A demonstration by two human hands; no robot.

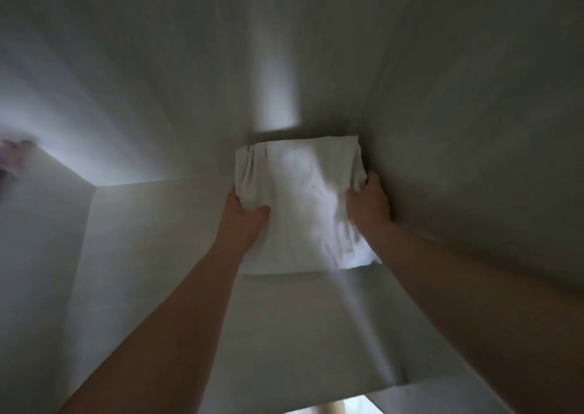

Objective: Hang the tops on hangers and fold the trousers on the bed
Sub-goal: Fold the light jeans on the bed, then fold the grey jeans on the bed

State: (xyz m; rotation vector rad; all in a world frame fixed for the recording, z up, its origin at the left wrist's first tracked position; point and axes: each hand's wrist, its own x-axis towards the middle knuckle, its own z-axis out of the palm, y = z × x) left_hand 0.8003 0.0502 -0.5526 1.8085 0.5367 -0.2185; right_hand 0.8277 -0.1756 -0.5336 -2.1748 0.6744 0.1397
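Observation:
A folded white garment (300, 205), probably trousers with a gathered waistband at its left edge, is held out in front of me by both hands. My left hand (243, 221) grips its lower left side, thumb on top. My right hand (368, 203) grips its right edge, fingers curled into the cloth. The frame is blurred by motion. The garment hangs against grey-white surfaces, with its far edge close to a corner.
Plain pale walls or panels (442, 97) fill the view, meeting at an edge (94, 186) on the left. A blurred pinkish object (12, 156) sits at the far left edge. A bright strip (331, 409) shows at the bottom.

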